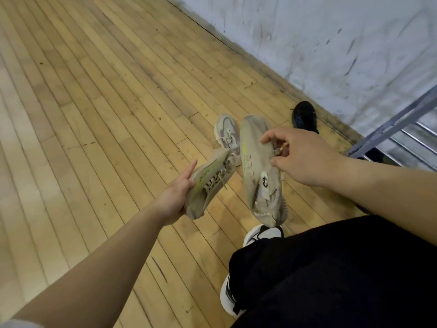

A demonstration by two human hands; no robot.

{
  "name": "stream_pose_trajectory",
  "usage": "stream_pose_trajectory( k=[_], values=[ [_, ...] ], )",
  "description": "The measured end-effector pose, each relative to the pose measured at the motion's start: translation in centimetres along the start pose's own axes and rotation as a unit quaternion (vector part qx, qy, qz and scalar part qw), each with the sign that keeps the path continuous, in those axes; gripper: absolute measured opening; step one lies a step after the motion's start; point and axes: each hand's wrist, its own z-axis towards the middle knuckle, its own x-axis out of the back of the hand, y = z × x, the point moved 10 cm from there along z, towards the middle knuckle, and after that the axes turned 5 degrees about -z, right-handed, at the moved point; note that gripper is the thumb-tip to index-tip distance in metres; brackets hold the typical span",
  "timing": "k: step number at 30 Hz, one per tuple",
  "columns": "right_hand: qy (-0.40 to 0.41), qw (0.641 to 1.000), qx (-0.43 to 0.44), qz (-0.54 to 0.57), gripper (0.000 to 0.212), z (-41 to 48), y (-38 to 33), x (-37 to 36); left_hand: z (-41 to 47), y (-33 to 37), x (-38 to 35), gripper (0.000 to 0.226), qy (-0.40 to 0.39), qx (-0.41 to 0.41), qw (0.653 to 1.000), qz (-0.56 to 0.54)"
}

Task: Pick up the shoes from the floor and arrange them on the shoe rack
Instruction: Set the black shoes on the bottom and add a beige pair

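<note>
Your left hand (176, 195) is wrapped around the left beige shoe (210, 183). It grips the shoe from the sole side, with the thumb lying along the edge and the other fingers hidden underneath. That shoe is tilted, laces facing right and toe pointing away from you.

Your right hand (305, 159) is curled over the right beige shoe (257, 166), pinching it at the laces between thumb and fingers. This shoe hangs with its toe away from you and its heel down toward your body. The two hands are apart, each holding its own shoe above the floor (94, 114), and the shoes are close together without touching.

A pale shoe (227, 136) lies on the wooden floor beyond them, partly hidden by both held shoes. A black shoe (305, 117) sits on the floor just past your right hand, near the foot of the wall (331, 43).

The rack (387, 129), a grey metal frame with bars, stands at the right edge against the wall. Nearest you are your black trousers (343, 280) and the white sneakers (262, 234) on your feet.
</note>
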Motion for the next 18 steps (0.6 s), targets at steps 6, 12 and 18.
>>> stream_pose_trajectory(
  k=[6, 12, 18],
  values=[
    [0.074, 0.997, -0.020, 0.009, 0.043, -1.2, 1.8, 3.7, -0.2, 3.6, -3.4, 0.055, 0.002, -0.048, 0.995, 0.093],
    [0.236, 0.965, -0.096, 0.061, 0.044, -5.3, 6.8, 12.3, -1.3, 11.9, -11.4, 0.052, -0.043, -0.165, 0.967, 0.191],
    [0.376, 0.907, -0.149, 0.115, 0.051, -16.2, 12.4, 21.3, -5.9, 21.4, -24.9, 0.047, -0.138, -0.277, 0.910, 0.277]
  ],
)
